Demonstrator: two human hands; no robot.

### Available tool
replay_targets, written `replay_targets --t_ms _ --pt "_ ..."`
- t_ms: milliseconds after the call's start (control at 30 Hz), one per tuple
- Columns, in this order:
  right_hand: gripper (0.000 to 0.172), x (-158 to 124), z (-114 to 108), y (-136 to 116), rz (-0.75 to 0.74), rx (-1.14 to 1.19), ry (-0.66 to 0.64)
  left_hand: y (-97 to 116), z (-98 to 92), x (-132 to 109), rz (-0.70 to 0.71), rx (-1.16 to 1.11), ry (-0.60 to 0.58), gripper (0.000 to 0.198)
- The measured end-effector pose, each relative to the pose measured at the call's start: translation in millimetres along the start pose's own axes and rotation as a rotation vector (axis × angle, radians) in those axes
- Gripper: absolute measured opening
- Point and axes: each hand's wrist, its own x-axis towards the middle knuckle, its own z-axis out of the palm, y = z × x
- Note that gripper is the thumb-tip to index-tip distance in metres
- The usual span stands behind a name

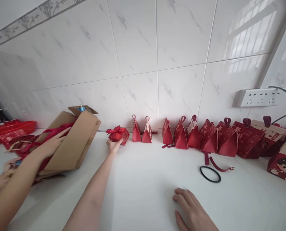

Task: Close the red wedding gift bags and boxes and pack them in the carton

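My left hand (114,147) reaches far across the white tabletop and grips a small red gift box (125,137) topped with a dark red ribbon bow (114,131). To the right of that box, two small red pyramid-shaped gift boxes (136,132) with loop handles stand against the wall. My right hand (193,208) hovers over or rests on the table at the lower middle, fingers apart and holding nothing. Beyond it lie a black ring-shaped band (210,174) and a dark red strap (218,166) with a metal end.
At left, a co-worker's hand (55,142) reaches into a tilted cardboard box (73,144) of red ribboned items; another hand (7,175) is beside it. A red basket (25,128) stands behind. Several red gift boxes (226,138) line the wall under a power strip (258,98).
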Motion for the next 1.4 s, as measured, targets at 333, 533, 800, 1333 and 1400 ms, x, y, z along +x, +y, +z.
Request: replay_targets --t_ms 333,533,800,1333,1400 --pt "0.027 14 -34 -20 0.371 0.404 -0.165 31 -48.3 -153 0.073 -0.282 -0.445 0.067" --pt "0.054 12 -63 -1 0.716 0.933 0.069 52 -57.2 -253 0.135 -0.434 -0.872 0.078" --pt "0.049 12 -83 7 0.648 1.085 0.157 70 -56.3 -294 0.025 -0.580 -1.043 0.070" --pt "0.034 16 -90 -11 0.586 1.222 0.169 116 -33.2 -274 -0.124 -0.844 -1.079 0.018" --pt "0.034 16 -90 -12 0.592 1.223 0.163 114 -24.6 -275 -0.138 -0.881 -1.103 0.018"
